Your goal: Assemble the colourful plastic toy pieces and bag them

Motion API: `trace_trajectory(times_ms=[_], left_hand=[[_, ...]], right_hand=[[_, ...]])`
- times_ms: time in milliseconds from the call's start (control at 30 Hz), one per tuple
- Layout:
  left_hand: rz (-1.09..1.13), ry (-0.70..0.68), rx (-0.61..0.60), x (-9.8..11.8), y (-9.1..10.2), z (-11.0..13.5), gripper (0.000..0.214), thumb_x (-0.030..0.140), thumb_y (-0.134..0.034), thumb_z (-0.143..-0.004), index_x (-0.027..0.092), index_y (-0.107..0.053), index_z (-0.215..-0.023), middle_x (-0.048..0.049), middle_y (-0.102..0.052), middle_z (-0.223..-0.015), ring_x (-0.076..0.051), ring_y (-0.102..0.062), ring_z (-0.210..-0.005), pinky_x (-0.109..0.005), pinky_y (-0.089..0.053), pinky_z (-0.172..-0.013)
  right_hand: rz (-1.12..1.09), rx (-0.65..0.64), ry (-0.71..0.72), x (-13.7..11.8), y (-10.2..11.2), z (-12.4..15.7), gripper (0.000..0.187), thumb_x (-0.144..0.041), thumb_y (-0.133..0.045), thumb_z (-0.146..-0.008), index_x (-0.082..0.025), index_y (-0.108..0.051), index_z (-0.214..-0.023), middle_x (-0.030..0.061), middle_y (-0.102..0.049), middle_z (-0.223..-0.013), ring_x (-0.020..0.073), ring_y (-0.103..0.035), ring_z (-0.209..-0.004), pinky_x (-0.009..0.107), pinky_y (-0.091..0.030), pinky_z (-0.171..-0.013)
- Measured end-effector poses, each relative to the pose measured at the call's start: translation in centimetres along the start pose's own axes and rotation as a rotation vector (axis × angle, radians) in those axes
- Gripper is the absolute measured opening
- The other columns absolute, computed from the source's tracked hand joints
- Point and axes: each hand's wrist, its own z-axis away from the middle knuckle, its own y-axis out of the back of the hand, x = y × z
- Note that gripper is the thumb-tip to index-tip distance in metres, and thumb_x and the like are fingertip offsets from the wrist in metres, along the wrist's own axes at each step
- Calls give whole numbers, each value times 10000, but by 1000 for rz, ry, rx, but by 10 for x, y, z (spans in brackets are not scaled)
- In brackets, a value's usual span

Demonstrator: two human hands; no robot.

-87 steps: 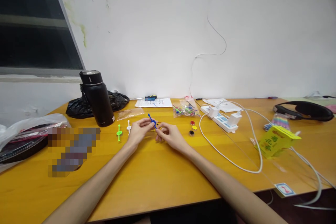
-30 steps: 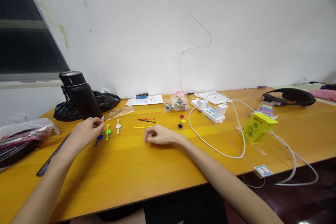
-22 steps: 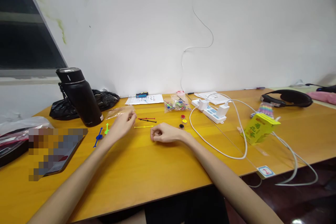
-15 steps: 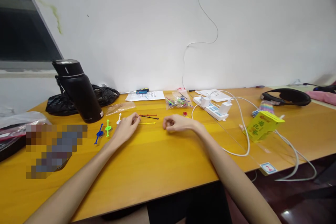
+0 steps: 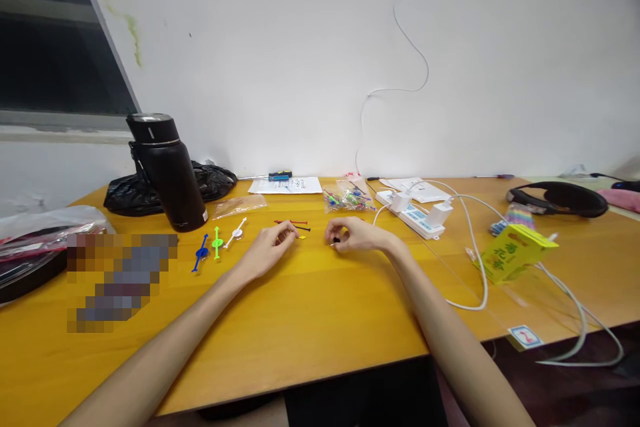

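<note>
My left hand [image 5: 273, 250] is closed, fingertips pinched on a thin yellow arrow [image 5: 302, 237], whose tip sticks out to the right. Just beyond those fingers lie a red arrow [image 5: 296, 221] and a black arrow [image 5: 304, 229], partly covered. My right hand [image 5: 357, 233] curls with thumb and fingers around a small dark piece [image 5: 337, 240], its shape mostly hidden. Left of my left hand, a white arrow spinner [image 5: 238, 233], a green arrow spinner [image 5: 217, 243] and a blue arrow spinner [image 5: 201, 253] rest in a row on the table [image 5: 295, 333].
Behind my hands lie a clear bag of colourful parts [image 5: 349, 197], a paper sheet [image 5: 310, 185] and a screwdriver [image 5: 280, 176]. A black bottle [image 5: 173, 180] stands left. Rightward are a power strip [image 5: 417, 221] with white cables and a yellow box [image 5: 517, 253].
My left hand has left the white spinner and moved right onto the yellow arrow. A dark piece now shows in my right hand. The view has shifted slightly.
</note>
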Motion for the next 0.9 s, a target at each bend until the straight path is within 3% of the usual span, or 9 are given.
trace_trajectory(times_ms=[133, 233, 300, 400, 500, 667, 900], left_hand=[[324, 75, -130, -5, -8, -1, 330, 476, -607, -901, 206, -634, -1088, -62, -685, -1074, -167, -676, -829, -318, -514, -841], [540, 88, -142, -12, -12, -4, 367, 451, -715, -833, 202, -652, -1095, -82, -661, -1206, -207, -677, -1046, -361, -506, -986], [644, 134, -118, -16, -13, -5, 377, 440, -772, -782, 185, -671, -1041, -88, -671, -1194, -221, -681, -1063, -389, -513, -1007], [727, 215, -57, -17, -14, -7, 403, 427, -830, -716, 168, -675, -983, -97, -699, -1155, -227, -713, -991, -434, -521, -1014], [705, 246, 53, -17, -11, -9, 424, 423, -833, -712, 171, -672, -1013, -107, -707, -1171, -232, -730, -938, -465, -524, -1005], [674, 188, 246, -17, -3, -12, 382, 418, -797, -746, 158, -681, -1000, -114, -707, -1187, -250, -705, -1032, -453, -518, -1023], [716, 253, 317, -8, 5, -10, 386, 392, -817, -717, 157, -687, -995, -104, -713, -1173, -227, -715, -989, -417, -526, -1011]], right_hand=[[-170, 146, 195, -19, -30, -15, 195, -168, -657, -784, -185, -654, -978, 38, -678, -1018, 142, -627, -849, 270, -521, -766], [-230, 267, 308, -30, -50, -23, 164, -222, -677, -816, -190, -646, -974, 50, -643, -1073, 160, -628, -937, 283, -536, -808], [-259, 308, 326, -33, -57, -26, 165, -221, -662, -834, -189, -646, -995, 56, -639, -1087, 170, -628, -979, 285, -538, -810], [-216, 432, 233, -30, -62, -30, 150, -182, -588, -879, -184, -646, -1016, 52, -668, -1037, 170, -636, -971, 275, -520, -786], [29, 557, 110, -18, -64, -32, 191, -143, -536, -905, -186, -671, -1032, 56, -664, -1022, 161, -632, -897, 282, -491, -783], [374, 530, 60, -8, -67, -30, 204, -181, -547, -938, -199, -701, -1070, 70, -639, -1057, 185, -619, -972, 301, -458, -872], [489, 539, -11, -13, -65, -30, 80, -238, -619, -930, -199, -683, -956, 47, -658, -997, 183, -616, -949, 271, -428, -776]])
